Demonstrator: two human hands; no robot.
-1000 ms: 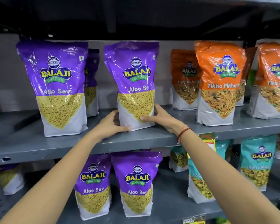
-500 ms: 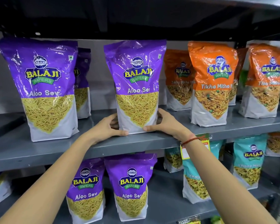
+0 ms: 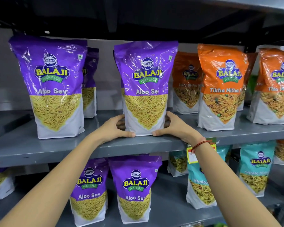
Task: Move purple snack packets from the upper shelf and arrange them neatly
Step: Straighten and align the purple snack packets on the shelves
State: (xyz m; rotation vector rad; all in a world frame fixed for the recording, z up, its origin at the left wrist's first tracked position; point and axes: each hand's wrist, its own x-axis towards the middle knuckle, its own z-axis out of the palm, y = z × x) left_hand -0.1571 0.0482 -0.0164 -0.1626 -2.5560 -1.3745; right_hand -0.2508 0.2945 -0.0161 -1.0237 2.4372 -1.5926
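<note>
A purple Aloo Sev packet (image 3: 145, 86) stands upright near the front edge of the upper grey shelf (image 3: 39, 149). My left hand (image 3: 115, 128) grips its lower left side and my right hand (image 3: 172, 126) grips its lower right side. Another purple packet (image 3: 52, 86) stands to the left, with a third purple packet (image 3: 90, 82) partly hidden behind it. On the lower shelf (image 3: 167, 208) stand two purple packets (image 3: 88, 192) (image 3: 134, 189) side by side.
Orange Tikha Mitha packets (image 3: 221, 86) fill the right of the upper shelf. Teal packets (image 3: 256, 167) stand on the lower shelf's right. A dark shelf (image 3: 138, 17) hangs overhead. A price tag (image 3: 192, 156) hangs on the upper shelf's edge by my right wrist.
Both hands have drawn the middle purple packet forward toward the shelf's front edge, and it looks larger and closer. My view has shifted slightly.
</note>
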